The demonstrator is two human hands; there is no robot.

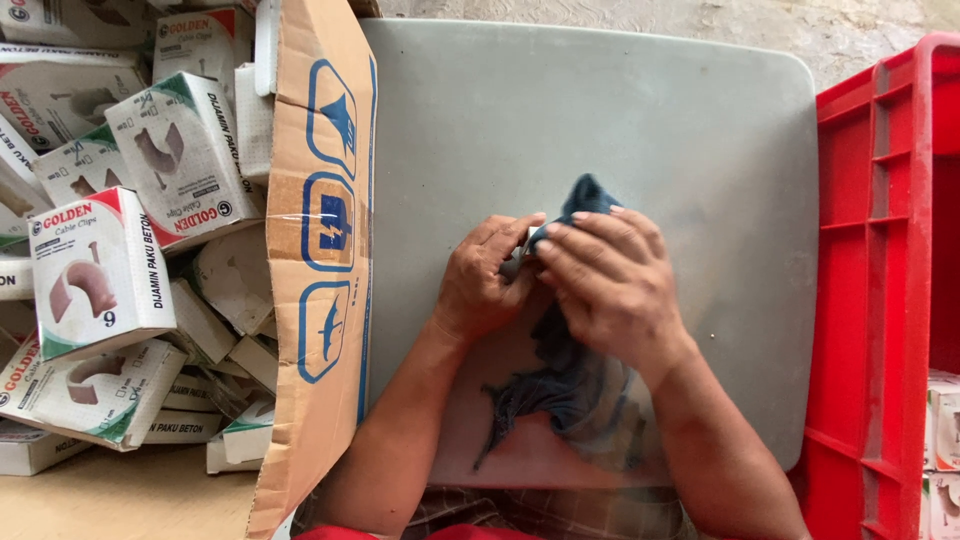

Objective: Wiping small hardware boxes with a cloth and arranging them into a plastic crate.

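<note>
left hand: centre of the grey tray, fingers curled tight round a small pale box. Only a sliver of the box shows between the two hands.
right hand: at 3 o'clock of the left hand and touching it. Fingers pressed together over a dark blue cloth, pinning it against the box.
cloth: one corner pokes out past the fingertips at 12 o'clock. The rest trails under the right palm toward 6 o'clock, frayed threads spread on the tray near its front edge.
grey tray: flat plastic top resting across the lap. Bare surface from 12 to 3 o'clock.
cardboard carton: at 9 o'clock, its flap standing up right beside the left forearm. Full of small white, red and green boxes piled loose at all angles.
red crate: at 3 o'clock against the tray edge, a few similar boxes visible low inside.
risk 1: box is mostly covered and pinched only at its edges. Hard rubbing could crush the thin card or pop it out of the left-hand grip.
risk 2: loose cloth tail and threads could snag under the right wrist and drag across the tray.
risk 3: left elbow is close to the carton flap. A bump could tip the loose pile.
</note>
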